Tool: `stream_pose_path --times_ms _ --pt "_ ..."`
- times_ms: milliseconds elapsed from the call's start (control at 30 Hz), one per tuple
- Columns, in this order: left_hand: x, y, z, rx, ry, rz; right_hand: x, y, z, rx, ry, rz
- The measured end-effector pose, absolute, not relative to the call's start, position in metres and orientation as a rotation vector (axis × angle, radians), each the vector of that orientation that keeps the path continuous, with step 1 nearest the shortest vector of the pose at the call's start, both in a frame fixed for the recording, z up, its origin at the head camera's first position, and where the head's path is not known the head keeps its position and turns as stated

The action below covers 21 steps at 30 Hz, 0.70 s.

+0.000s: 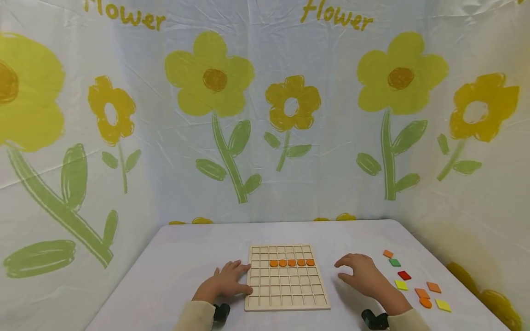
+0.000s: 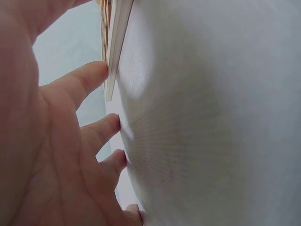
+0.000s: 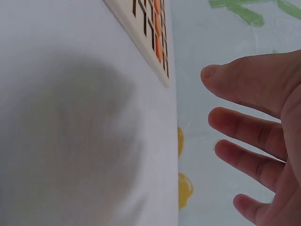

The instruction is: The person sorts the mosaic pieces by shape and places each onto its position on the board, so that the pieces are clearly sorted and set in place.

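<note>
A pale wooden grid board (image 1: 285,292) lies on the white table in the head view. One of its upper rows carries several orange discs (image 1: 291,263) side by side, filling that row to the right edge. My left hand (image 1: 227,280) is spread at the board's left side, thumb and a fingertip touching its edge. In the left wrist view, a finger of the left hand (image 2: 56,141) meets the board's side (image 2: 117,42), and the other fingertips are down by the tabletop. To the right of the board my right hand (image 1: 360,273) hovers, loosely bent, holding nothing.
Loose pieces lie on the right of the table: a green square (image 1: 395,262), a red square (image 1: 404,275), yellow squares (image 1: 443,305), orange squares (image 1: 434,287) and an orange disc (image 1: 425,303). A flower-printed cloth (image 1: 331,184) surrounds the table's back and sides.
</note>
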State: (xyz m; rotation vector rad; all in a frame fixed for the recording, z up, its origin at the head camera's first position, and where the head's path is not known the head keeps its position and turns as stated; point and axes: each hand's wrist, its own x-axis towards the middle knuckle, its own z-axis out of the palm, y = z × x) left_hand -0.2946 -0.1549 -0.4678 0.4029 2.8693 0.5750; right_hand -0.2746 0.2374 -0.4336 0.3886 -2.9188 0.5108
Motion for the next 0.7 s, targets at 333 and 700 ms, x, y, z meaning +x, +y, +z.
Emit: stream_pose_path --times_ms 333,700 --pt "-0.296 -0.155 -0.469 0.386 2.859 0.581 -0.266 0.264 -0.432 0.365 -2.922 0.483" --pt "-0.296 -0.154 -0.472 0.392 2.875 0.582 -0.256 0.300 -0.436 0.453 -2.848 0.405"
